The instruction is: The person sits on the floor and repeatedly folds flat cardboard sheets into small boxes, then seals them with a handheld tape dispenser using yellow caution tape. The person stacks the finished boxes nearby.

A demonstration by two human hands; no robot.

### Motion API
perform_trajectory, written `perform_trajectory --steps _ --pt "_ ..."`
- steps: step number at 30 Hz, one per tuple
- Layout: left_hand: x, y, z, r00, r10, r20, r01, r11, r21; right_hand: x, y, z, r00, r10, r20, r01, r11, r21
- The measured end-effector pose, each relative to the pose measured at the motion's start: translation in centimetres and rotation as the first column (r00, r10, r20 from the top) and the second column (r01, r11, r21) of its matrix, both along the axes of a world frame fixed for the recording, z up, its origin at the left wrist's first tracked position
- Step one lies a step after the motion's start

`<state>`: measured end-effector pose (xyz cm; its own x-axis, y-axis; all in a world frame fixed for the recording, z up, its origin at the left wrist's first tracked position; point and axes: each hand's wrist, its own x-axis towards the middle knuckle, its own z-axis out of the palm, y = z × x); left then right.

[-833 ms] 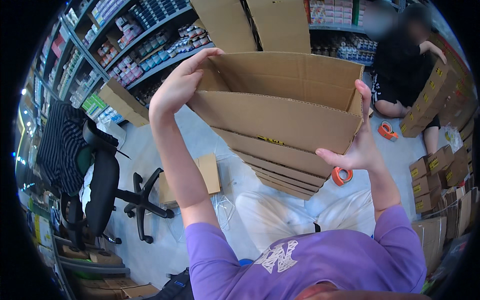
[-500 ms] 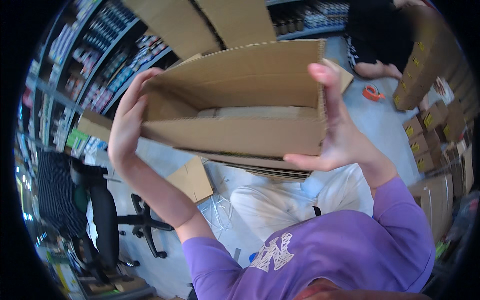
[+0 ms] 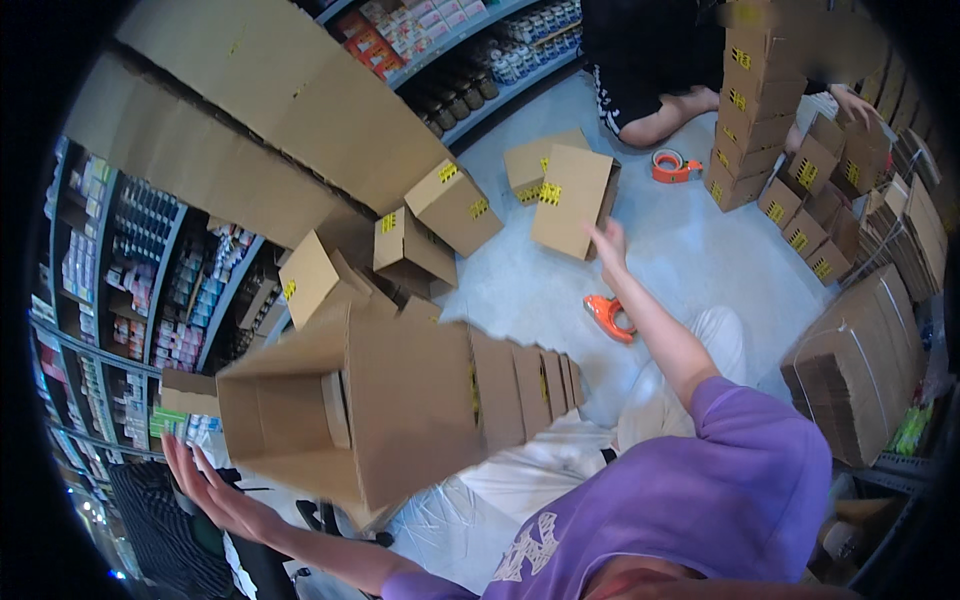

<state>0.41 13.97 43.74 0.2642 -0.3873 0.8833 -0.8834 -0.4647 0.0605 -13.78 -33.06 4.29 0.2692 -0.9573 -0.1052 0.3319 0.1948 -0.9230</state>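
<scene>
A large open cardboard box (image 3: pixel 410 400) lies with its mouth facing left, at the end of a row of similar nested or stacked boxes (image 3: pixel 497 385) across my lap. Beside its open mouth is my left hand (image 3: pixel 212 492), fingers stretched out and holding nothing. My right hand (image 3: pixel 608 248) reaches forward, fingers extended, at the lower right edge of a closed carton (image 3: pixel 568 205) with yellow-and-black tape. Whether it presses on that carton I cannot tell. An orange tape dispenser (image 3: pixel 610 318) lies on the floor just below my right forearm.
Several taped cartons (image 3: pixel 455 207) lie ahead, beside tall cardboard sheets (image 3: pixel 290 90). Another orange tape dispenser (image 3: pixel 675 167) rests near a kneeling person (image 3: pixel 655 60) and a carton stack (image 3: pixel 755 130). A strapped cardboard bundle (image 3: pixel 855 365) stands right; stocked shelves (image 3: pixel 130 270) line the left.
The open box has gone from between both my hands to the left, onto the row of boxes. My hands have parted, the right reaching forward to a taped carton. The view has turned.
</scene>
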Motion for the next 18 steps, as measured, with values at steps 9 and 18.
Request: perform_trajectory --steps 9,18 --pt "-6.7 -4.3 5.1 0.931 -0.111 0.348 0.152 0.984 -0.093 5.5 -9.2 -5.1 0.830 -0.358 -0.429 0.248 0.924 -0.292" --pt "-6.8 -14.4 11.9 0.770 -0.379 0.513 0.165 0.896 0.413 -8.1 5.3 37.7 0.983 0.173 -0.060 -0.056 -0.025 -0.998"
